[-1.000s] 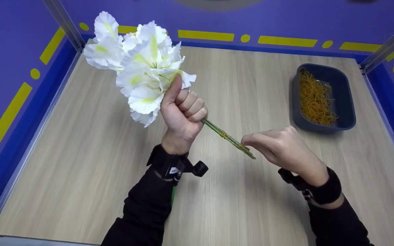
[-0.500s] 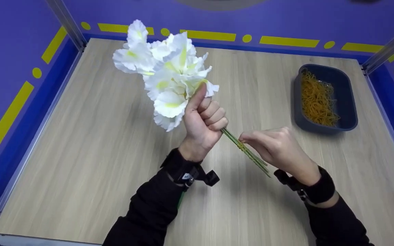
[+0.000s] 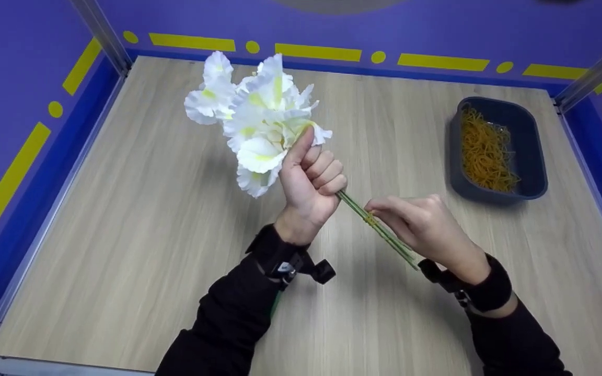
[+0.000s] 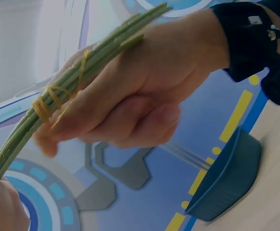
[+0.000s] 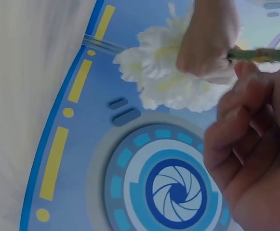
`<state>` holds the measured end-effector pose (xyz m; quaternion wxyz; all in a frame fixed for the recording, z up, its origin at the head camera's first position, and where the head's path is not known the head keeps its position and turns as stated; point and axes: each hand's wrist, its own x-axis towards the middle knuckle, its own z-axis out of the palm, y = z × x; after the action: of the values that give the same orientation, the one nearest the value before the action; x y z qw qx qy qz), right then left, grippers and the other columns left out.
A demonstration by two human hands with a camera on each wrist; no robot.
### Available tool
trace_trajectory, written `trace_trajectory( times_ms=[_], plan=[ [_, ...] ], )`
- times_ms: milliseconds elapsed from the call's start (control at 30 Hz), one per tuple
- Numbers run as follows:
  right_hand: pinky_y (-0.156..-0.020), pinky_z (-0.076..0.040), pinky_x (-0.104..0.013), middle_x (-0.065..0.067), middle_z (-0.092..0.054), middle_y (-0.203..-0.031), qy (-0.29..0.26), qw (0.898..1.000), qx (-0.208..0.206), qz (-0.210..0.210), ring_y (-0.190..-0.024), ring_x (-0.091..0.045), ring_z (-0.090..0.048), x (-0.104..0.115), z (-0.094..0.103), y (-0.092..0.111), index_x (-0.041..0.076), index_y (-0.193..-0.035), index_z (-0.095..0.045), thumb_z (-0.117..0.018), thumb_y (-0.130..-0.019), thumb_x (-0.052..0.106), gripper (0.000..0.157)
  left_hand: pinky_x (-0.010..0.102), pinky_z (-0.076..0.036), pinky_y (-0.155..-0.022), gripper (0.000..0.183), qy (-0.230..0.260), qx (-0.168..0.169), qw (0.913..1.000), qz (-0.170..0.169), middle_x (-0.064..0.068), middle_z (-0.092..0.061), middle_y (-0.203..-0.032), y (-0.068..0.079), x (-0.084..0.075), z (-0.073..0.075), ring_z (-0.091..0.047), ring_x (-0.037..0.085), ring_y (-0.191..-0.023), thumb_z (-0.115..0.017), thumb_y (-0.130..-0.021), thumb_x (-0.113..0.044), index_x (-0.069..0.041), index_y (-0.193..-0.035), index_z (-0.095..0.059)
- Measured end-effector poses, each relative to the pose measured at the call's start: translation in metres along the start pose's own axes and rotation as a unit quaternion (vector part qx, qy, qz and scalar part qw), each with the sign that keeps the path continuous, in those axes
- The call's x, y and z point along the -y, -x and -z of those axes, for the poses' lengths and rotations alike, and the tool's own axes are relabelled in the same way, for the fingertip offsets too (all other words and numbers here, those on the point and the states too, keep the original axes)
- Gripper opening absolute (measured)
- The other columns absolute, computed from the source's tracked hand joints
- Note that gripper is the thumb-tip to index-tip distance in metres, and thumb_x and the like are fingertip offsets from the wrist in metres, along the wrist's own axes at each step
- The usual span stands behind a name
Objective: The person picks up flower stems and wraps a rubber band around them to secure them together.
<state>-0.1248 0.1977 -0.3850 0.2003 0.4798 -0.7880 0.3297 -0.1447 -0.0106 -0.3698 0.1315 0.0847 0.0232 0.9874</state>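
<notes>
My left hand [image 3: 311, 193] grips a bunch of white artificial flowers [image 3: 262, 136] by its green stems [image 3: 353, 204] just below the blooms, thumb up along the petals. The stems slant down to the right, their cut ends free. Partway along them, a yellow rubber band [image 4: 46, 107] is wound round in several turns, with a looser strand nearer the ends. At that band, my right hand [image 3: 426, 224] has thumb and forefinger pinching it beside the stems; the other fingers are curled. The right wrist view shows the flowers behind the left fist.
A dark plastic tub [image 3: 533, 156] stands at the right rear of the wooden table [image 3: 139, 250]. Inside it lies a heap of yellow rubber bands [image 3: 484, 151]. Blue panels [image 3: 437, 31] with yellow marks wall the table at the back and sides.
My left hand has carried the flowers to the right and slightly down. The right fingers, almost still, are now at the wound band instead of near the stem ends.
</notes>
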Motion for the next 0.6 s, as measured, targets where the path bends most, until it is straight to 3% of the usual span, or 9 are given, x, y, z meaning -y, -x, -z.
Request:
trace_trajectory(
  times_ms=[133,333,467,600],
  plan=[
    [-0.051,-0.051,-0.023,0.002,-0.075,-0.086,-0.025,0.999,0.018,-0.012,-0.054,-0.003,-0.057,-0.001,0.003,-0.001,0.009,-0.108,-0.074,-0.055,-0.106,0.024,0.024,0.017,-0.011,-0.039,0.054,0.012,-0.001,0.9998,-0.015,-0.01,-0.013,-0.051,0.0,-0.012,-0.004,-0.012,0.004,-0.042,-0.027,-0.111,-0.032,-0.021,-0.06,-0.016],
    [-0.047,-0.04,-0.017,0.01,-0.059,-0.067,-0.05,0.998,0.003,-0.041,-0.049,0.002,-0.035,0.001,0.006,-0.001,0.007,-0.11,-0.075,-0.055,-0.107,0.024,0.027,0.017,-0.011,-0.039,0.054,-0.005,-0.009,0.9999,-0.013,-0.009,-0.013,-0.052,-0.002,-0.014,-0.005,-0.013,0.004,-0.042,-0.028,-0.111,-0.031,-0.02,-0.06,-0.016],
    [-0.048,-0.039,-0.017,0.012,-0.05,-0.063,-0.07,0.995,0.034,-0.062,-0.05,0.003,-0.038,0.004,0.006,0.0,0.008,-0.114,-0.074,-0.049,-0.109,0.027,0.032,0.017,-0.011,-0.039,0.054,-0.009,-0.023,0.9997,0.0,-0.009,-0.013,-0.052,-0.003,-0.013,-0.003,-0.013,0.004,-0.042,-0.03,-0.111,-0.032,-0.02,-0.061,-0.015],
    [-0.051,-0.044,-0.018,0.009,-0.058,-0.069,-0.096,0.99,0.058,-0.08,-0.055,0.001,-0.046,0.007,0.002,0.001,0.006,-0.115,-0.073,-0.05,-0.109,0.022,0.029,0.017,-0.011,-0.039,0.054,-0.001,-0.032,0.9994,0.007,-0.009,-0.013,-0.052,-0.004,-0.012,-0.001,-0.012,0.004,-0.042,-0.031,-0.111,-0.033,-0.021,-0.061,-0.015]
  ],
)
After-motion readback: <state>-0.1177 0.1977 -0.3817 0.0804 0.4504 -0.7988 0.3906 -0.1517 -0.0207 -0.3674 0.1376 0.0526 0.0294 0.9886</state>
